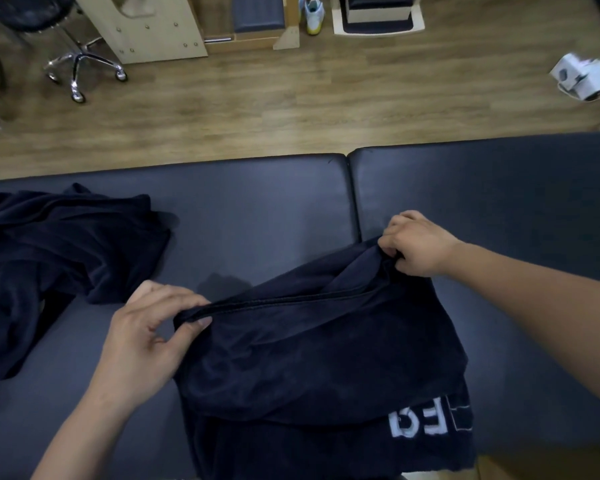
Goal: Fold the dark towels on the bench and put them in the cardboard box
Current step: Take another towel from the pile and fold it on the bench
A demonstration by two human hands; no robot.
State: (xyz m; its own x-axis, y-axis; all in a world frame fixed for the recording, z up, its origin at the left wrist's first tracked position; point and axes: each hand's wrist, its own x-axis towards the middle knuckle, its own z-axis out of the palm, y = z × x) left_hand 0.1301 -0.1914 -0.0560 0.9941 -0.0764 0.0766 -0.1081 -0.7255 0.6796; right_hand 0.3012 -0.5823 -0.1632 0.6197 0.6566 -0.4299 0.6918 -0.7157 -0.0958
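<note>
Navy towel [326,348] lies at 6 o'clock on the bench [257,209], with white lettering at its near right corner. Your left hand [146,327] pinches the hemmed far edge at the towel's 9 o'clock, between thumb and forefinger. Your right hand [416,244] has its fingers curled round the same edge, bunched, at 1 o'clock. The hem runs lifted between them. A crumpled pile [59,244] of dark towels sits at 9 o'clock, apart from the held one. Bare padding shows between the two, and at 12 and 3 o'clock out to the far edge. The pad seam [352,188] runs at 12 o'clock.
</note>
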